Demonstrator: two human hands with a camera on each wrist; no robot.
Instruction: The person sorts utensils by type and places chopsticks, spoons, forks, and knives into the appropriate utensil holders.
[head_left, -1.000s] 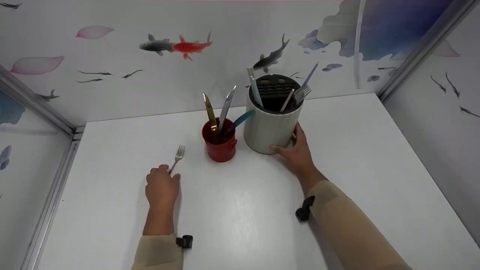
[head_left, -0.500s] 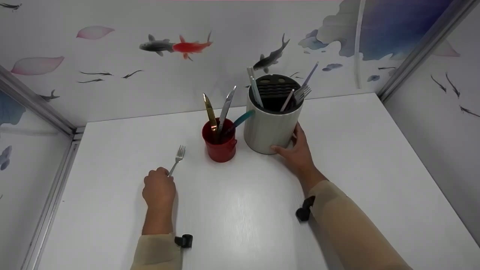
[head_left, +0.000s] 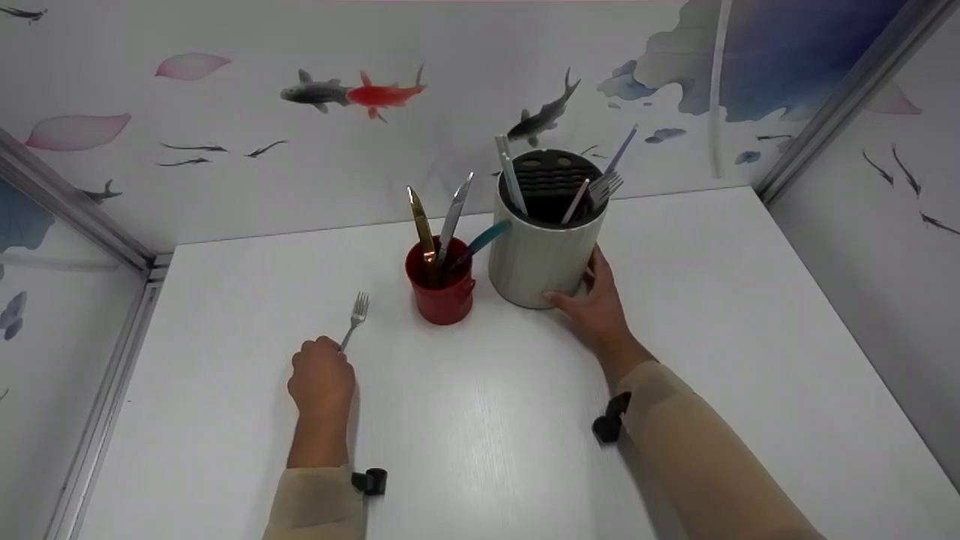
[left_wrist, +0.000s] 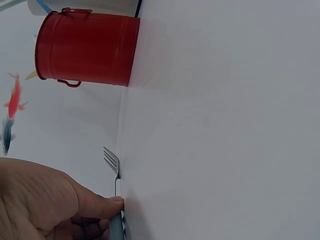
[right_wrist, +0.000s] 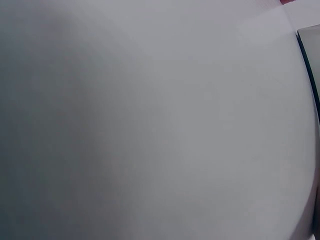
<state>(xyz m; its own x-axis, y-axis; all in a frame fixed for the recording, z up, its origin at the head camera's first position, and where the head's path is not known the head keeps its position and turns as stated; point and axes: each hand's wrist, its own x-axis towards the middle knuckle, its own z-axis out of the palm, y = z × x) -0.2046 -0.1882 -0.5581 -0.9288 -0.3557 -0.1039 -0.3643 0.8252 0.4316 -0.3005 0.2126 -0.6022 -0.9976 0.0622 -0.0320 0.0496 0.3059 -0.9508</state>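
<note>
My left hand (head_left: 321, 382) pinches the handle of a silver fork (head_left: 359, 309) low over the table. In the left wrist view the thumb (left_wrist: 102, 204) presses on the grey handle, and the tines point away from the hand. My right hand (head_left: 594, 311) grips the lower right side of a tall cream utensil holder (head_left: 541, 262), thumb in front and fingers around its side. In the holder stand pale-handled utensils and a fork (head_left: 604, 187). Left of it sits a small red bucket (head_left: 442, 304) with a gold knife (head_left: 421, 221), a silver knife (head_left: 454, 210) and a teal handle (head_left: 486, 238).
The white table (head_left: 480, 435) meets a wall (head_left: 247, 187) printed with fish and petals behind the containers. Metal frame rails (head_left: 112, 375) run up the left side, and another side wall stands to the right. The red bucket and the holder stand close together.
My left thumb has drawn in against the fork's handle, and the hand has shifted slightly. The fork has hardly moved. My right hand and the holder have stayed put.
</note>
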